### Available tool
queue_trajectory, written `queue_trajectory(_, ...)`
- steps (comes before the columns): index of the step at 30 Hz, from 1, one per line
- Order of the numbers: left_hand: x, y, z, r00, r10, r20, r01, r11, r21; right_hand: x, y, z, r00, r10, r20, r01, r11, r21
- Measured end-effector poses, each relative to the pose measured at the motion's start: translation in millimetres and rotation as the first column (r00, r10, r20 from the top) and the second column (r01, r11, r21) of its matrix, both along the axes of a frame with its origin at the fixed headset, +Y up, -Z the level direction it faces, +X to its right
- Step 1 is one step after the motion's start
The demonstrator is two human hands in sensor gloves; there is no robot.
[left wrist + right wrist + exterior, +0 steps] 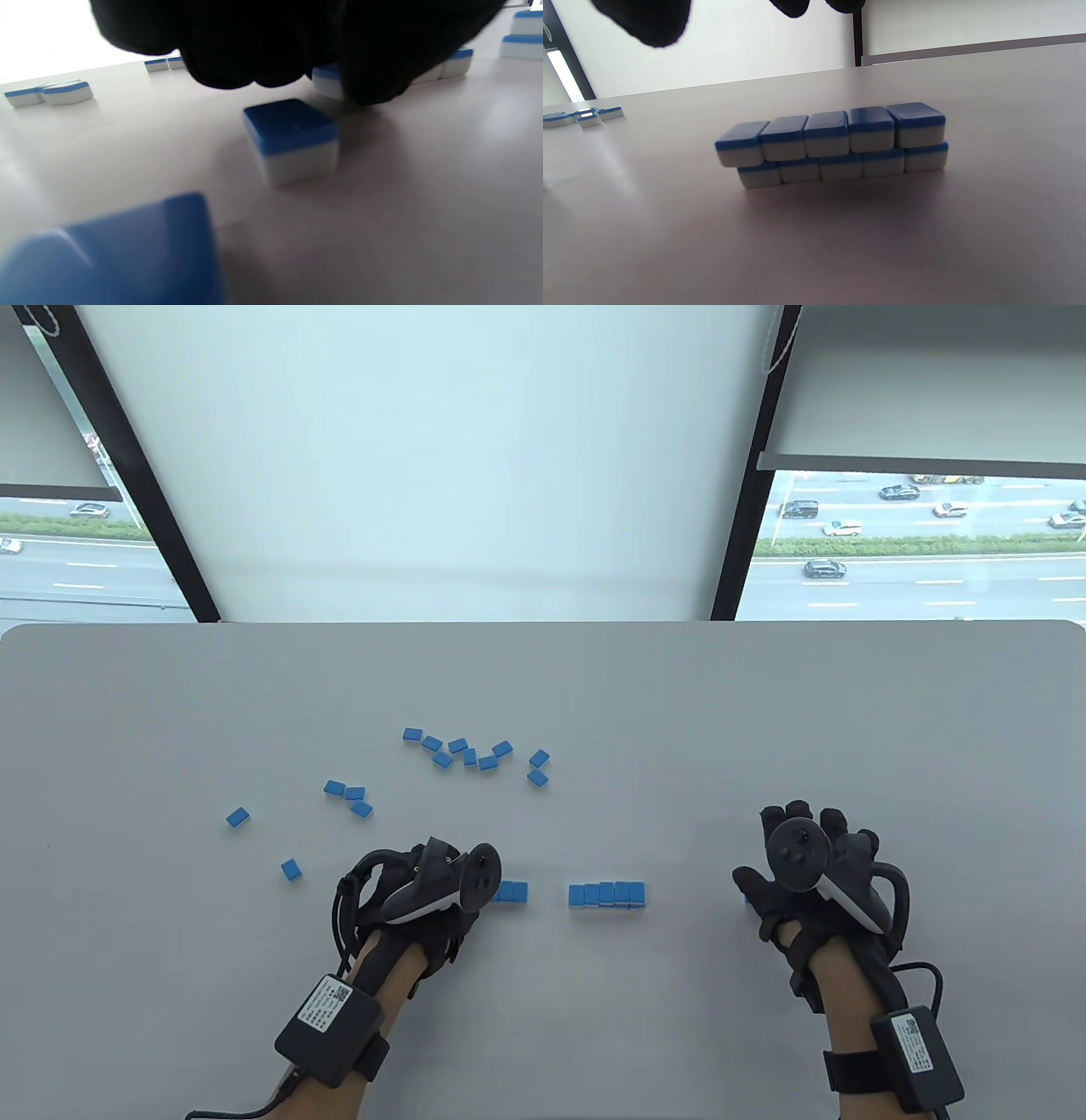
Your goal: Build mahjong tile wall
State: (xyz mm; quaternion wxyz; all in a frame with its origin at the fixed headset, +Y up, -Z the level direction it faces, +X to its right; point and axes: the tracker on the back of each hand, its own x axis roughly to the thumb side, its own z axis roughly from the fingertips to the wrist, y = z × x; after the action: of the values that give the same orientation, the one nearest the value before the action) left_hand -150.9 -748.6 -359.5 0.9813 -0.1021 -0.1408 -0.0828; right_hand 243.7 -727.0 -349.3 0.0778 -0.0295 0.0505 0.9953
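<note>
While both gloved hands rest near the front edge of a pale grey table (170,687), small blue-backed mahjong tiles lie across its middle. At far left, two single tiles sit apart from the others: one (238,817) farther back, one (291,869) nearer the person. Just right of them is a little cluster of three tiles (349,796). Farther back, near the centre, a loose scatter of about ten tiles (475,753) lies at mixed angles.

The left hand (424,891) is lowered onto the table with fingers curled; in the left wrist view its dark fingertips (369,80) press against a tile, though whether they actually pinch it cannot be told. Two tiles (512,892) show side by side just at its right. A short gap follows, then the tile wall (607,894): five tiles across and two high, the upper row shifted slightly off the lower in the right wrist view (835,144).

The right hand (806,865) lies well right of the wall, fingers spread and relaxed, holding nothing.

Behind the table, a white roller blind (441,458) covers the centre window between dark frames; on either side, a road with cars (916,526) shows through glass.
</note>
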Motion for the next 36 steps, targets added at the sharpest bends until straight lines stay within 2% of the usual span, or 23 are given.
queue_trajectory(14,-1.3,0.2,-1.2,0.999,0.036,-0.007,-0.036,0.999,0.0,-0.6,0.8,0.1,1.0,0.003,0.0,-0.003,1.0,0.003)
queue_trajectory(23,-22.1,27.3,11.5,0.998,0.06,-0.029,-0.06,0.998,0.023,0.9,2.2,0.4,1.0,-0.006,0.002,0.006,1.0,0.014)
queue_trajectory(28,-36.4,29.0,13.3,0.993,0.093,-0.066,-0.098,0.992,-0.079,0.8,2.1,0.6,1.0,-0.008,-0.002,0.009,1.0,0.014)
queue_trajectory(32,-42.6,21.3,11.0,0.994,0.045,-0.101,-0.064,0.979,-0.192,1.2,2.4,0.9,1.0,-0.009,-0.001,0.009,1.0,0.015)
queue_trajectory(36,-43.0,13.6,9.8,0.994,0.005,-0.111,-0.033,0.967,-0.254,1.5,2.4,1.0,1.0,-0.012,-0.001,0.012,1.0,0.014)
